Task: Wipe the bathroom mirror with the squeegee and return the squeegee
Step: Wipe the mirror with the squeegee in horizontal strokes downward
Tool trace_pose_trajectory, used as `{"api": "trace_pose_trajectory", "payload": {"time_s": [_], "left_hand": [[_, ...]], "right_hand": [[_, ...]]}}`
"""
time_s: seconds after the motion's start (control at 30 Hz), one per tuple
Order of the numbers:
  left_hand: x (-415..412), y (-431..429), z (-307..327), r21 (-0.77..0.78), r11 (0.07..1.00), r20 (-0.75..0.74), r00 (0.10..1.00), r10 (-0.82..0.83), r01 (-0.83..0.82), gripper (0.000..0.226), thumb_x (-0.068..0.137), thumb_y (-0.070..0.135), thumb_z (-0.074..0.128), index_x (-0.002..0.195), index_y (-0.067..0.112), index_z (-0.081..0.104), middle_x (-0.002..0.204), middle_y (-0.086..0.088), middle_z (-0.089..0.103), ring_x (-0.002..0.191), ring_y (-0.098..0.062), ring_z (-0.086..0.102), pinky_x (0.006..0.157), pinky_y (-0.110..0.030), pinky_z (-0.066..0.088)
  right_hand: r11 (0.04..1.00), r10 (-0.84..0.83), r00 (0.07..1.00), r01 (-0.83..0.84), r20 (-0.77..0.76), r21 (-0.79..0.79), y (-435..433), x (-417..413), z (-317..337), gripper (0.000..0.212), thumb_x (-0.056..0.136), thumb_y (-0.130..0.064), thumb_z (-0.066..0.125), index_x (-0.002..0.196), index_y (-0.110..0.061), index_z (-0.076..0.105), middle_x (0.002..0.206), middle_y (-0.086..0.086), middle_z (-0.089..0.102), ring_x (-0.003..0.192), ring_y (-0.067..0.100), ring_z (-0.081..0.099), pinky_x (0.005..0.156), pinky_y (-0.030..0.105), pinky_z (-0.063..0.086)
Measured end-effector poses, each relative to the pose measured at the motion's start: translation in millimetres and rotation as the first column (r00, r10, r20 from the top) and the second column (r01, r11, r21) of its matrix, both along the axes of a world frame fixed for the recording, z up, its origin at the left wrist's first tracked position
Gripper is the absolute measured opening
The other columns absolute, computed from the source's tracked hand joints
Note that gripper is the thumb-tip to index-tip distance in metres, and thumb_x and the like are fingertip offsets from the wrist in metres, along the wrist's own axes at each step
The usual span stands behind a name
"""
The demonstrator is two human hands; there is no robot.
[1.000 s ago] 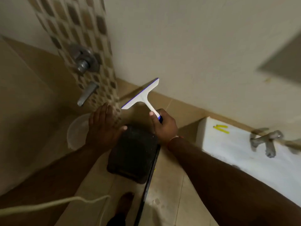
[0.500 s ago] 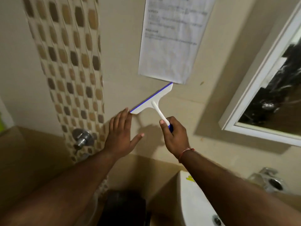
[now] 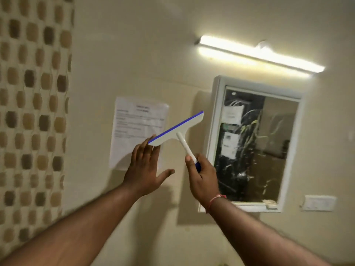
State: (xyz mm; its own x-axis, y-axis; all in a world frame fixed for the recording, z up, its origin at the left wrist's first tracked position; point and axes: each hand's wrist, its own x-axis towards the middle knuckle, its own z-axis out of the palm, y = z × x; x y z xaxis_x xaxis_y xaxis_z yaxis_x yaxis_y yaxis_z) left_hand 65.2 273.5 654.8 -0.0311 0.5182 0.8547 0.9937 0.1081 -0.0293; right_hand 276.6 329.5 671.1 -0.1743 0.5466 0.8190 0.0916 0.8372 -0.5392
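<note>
Quick update from us: our right hand (image 3: 203, 177) is wrapped round the blue end of the squeegee (image 3: 178, 129) handle, fingers curled tight, thumb lying up along the white shaft. The squeegee is up in the air just left of the mirror (image 3: 255, 146), tilted so the blade runs from lower left to upper right, blue rubber edge on top. The blade's upper tip is near the mirror's white frame, with a strip of wall showing between them.

Our left hand (image 3: 146, 169) is flat and spread, fingers straight, thumb stuck out, gripping nothing. It's further left of the mirror than the right one, and its fingertips (image 3: 143, 150) come right up to the low end of the blade; whether they actually touch it, we can't tell.

The mirror glass looks streaky and smeared, and reflects something dark with what look like wires and white labels. Left of the mirror a printed paper sheet (image 3: 134, 121) is stuck on the wall, text too blurry to read. Above the mirror a tube light (image 3: 259, 54) is on. Just right of the mirror's lower corner sits a white switch plate (image 3: 318, 202). Way off to the mirror's left runs a strip of brown mosaic tile (image 3: 32, 112). There's a red thread (image 3: 216, 198) on our right wrist.
</note>
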Motion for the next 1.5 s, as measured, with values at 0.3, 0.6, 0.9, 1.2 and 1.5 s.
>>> {"api": "trace_pose_trajectory", "payload": {"time_s": [0.3, 0.6, 0.9, 1.2, 1.5], "left_hand": [[88, 64, 97, 0.072, 0.988, -0.103, 0.986, -0.13, 0.138, 0.092, 0.102, 0.07, 0.043, 0.168, 0.007, 0.03, 0.169, -0.019, 0.038, 0.151, -0.041, 0.043, 0.128, -0.057, 0.033], [122, 97, 185, 0.075, 0.967, -0.091, 0.967, -0.236, 0.243, 0.074, 0.111, 0.041, 0.039, 0.174, 0.019, 0.005, 0.182, -0.006, -0.003, 0.168, -0.03, 0.005, 0.135, -0.049, 0.013], [123, 120, 204, 0.119, 0.957, -0.013, 0.964, -0.264, 0.264, 0.08, 0.113, 0.04, 0.037, 0.173, 0.021, -0.014, 0.183, -0.003, -0.005, 0.169, -0.024, 0.007, 0.135, -0.044, 0.011], [138, 151, 206, 0.244, 0.91, 0.114, 0.922, -0.37, 0.335, 0.09, 0.111, 0.025, 0.045, 0.17, 0.03, -0.022, 0.183, -0.001, -0.001, 0.168, -0.028, 0.011, 0.134, -0.05, 0.024], [145, 164, 195, 0.419, 0.735, 0.096, 0.779, -0.62, 0.533, 0.088, 0.111, 0.011, 0.045, 0.172, 0.034, -0.014, 0.183, 0.007, -0.003, 0.168, -0.022, 0.012, 0.121, -0.038, 0.043]], "right_hand": [[0.997, -0.077, 0.986, 0.071, -0.151, -0.044, 17, 69, 63, 0.028, 0.109, -0.048, 0.058, 0.093, -0.027, 0.066, 0.078, 0.001, 0.065, 0.071, 0.014, 0.062, 0.069, 0.038, 0.058], [0.972, -0.088, 0.923, -0.003, -0.375, -0.236, 50, 115, 116, 0.019, 0.109, -0.046, 0.058, 0.107, -0.035, 0.073, 0.082, -0.004, 0.065, 0.071, 0.012, 0.06, 0.062, 0.032, 0.05], [0.968, -0.127, 0.918, 0.033, -0.376, -0.248, 71, 123, 153, 0.022, 0.11, -0.038, 0.054, 0.123, -0.036, 0.072, 0.104, -0.006, 0.074, 0.098, 0.016, 0.068, 0.087, 0.041, 0.061], [0.98, -0.148, 0.911, 0.083, -0.385, -0.181, 83, 118, 166, 0.041, 0.113, -0.022, 0.054, 0.148, -0.041, 0.061, 0.145, -0.019, 0.064, 0.062, -0.001, 0.066, 0.06, 0.021, 0.058], [0.97, -0.238, 0.914, 0.206, -0.329, -0.128, 98, 120, 170, 0.044, 0.112, -0.014, 0.054, 0.143, -0.042, 0.066, 0.117, -0.031, 0.074, 0.047, 0.003, 0.047, 0.042, 0.019, 0.042]]}}
